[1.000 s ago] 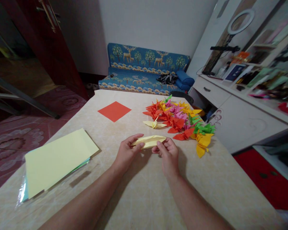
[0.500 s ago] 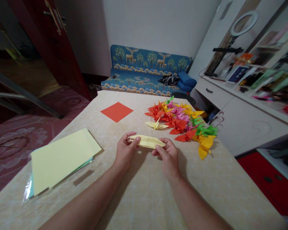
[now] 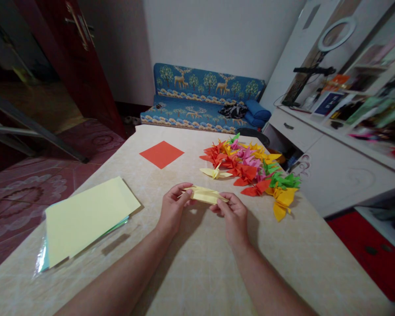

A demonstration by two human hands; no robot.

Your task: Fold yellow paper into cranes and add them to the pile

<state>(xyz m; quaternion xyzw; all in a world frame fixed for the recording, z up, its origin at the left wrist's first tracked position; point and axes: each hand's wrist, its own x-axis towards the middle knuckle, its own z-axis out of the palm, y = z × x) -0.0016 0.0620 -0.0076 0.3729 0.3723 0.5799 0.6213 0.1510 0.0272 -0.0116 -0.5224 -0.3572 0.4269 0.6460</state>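
Observation:
A folded pale yellow paper piece (image 3: 204,194), long and narrow, is held just above the beige table (image 3: 197,267). My left hand (image 3: 173,210) pinches its left end. My right hand (image 3: 233,215) pinches its right end. Both hands are closed on the paper. Just beyond it lies a finished pale yellow paper crane (image 3: 215,172), at the near edge of a pile of several coloured paper cranes (image 3: 253,169).
A flat red paper square (image 3: 161,154) lies further back on the table. A stack of pale yellow and green sheets in a clear sleeve (image 3: 85,218) lies at the left. White drawers (image 3: 322,158) stand to the right, a blue patterned sofa (image 3: 204,103) behind.
The folded yellow piece has tilted from level to sloping down to the right, and both hands shifted slightly on its ends. The view has drifted a little.

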